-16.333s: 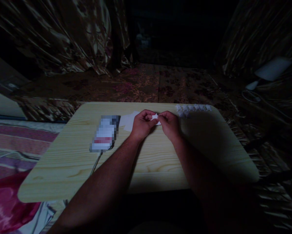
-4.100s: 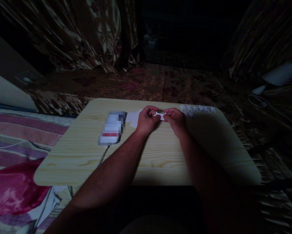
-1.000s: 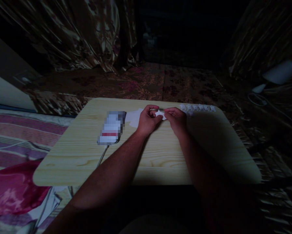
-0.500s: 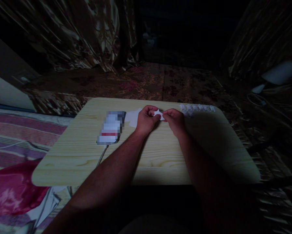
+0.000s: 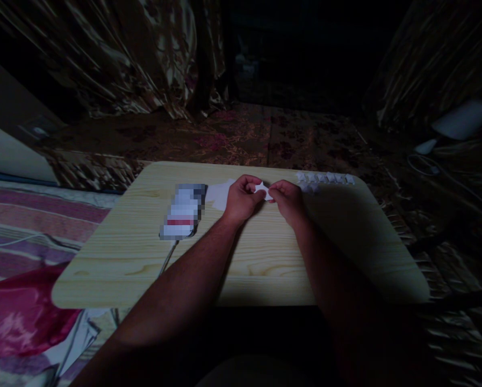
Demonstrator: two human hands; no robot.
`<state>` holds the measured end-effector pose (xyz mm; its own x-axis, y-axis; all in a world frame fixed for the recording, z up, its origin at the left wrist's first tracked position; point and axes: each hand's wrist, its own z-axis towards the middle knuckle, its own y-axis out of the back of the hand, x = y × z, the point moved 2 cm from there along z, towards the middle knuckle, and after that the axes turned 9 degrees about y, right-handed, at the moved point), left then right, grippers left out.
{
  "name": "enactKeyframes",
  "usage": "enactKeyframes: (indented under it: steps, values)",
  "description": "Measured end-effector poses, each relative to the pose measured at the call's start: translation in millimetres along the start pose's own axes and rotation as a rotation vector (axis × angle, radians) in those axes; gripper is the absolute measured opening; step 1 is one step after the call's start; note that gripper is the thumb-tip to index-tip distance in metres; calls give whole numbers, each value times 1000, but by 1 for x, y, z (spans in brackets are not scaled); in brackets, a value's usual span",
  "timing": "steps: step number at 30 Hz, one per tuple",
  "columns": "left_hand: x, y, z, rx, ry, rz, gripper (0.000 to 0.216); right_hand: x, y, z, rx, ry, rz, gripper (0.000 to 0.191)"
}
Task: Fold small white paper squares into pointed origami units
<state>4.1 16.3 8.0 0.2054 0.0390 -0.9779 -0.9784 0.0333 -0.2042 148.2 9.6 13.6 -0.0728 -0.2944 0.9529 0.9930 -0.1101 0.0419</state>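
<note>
A small white folded paper piece [image 5: 262, 189] is pinched between my left hand [image 5: 239, 201] and my right hand [image 5: 289, 200], just above the far middle of a light wooden table [image 5: 241, 258]. Both hands have their fingers curled closed around it, thumbs and fingertips meeting at the paper. A flat white sheet of paper [image 5: 220, 194] lies on the table just left of my left hand. A row of several small white folded paper pieces [image 5: 324, 179] sits along the far right edge of the table, beside my right hand.
A blurred-out phone-like object [image 5: 182, 212] with a cable [image 5: 166, 263] lies on the table's left half. Red cloth [image 5: 19, 314] and striped bedding [image 5: 35, 231] lie to the left. Shiny patterned fabric [image 5: 232, 137] surrounds the table. A white device [image 5: 460, 118] sits far right.
Over the last second my fingers have shifted slightly on the small paper piece; hands stay in the same spot. The view has barely moved.
</note>
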Motion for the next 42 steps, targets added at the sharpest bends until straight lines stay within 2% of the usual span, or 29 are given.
enactKeyframes:
  steps: [19, 30, 42]
  values:
    - [4, 0, 3, 28, 35, 69, 38, -11, -1, 1, 10, 46, -82, 13]
    - [4, 0, 2, 63, 43, 16, 39, -7, -3, -1, -9, 22, -25, 14]
    - [5, 0, 2, 58, 47, 37, 37, 0, -3, -2, -28, 49, -60, 13]
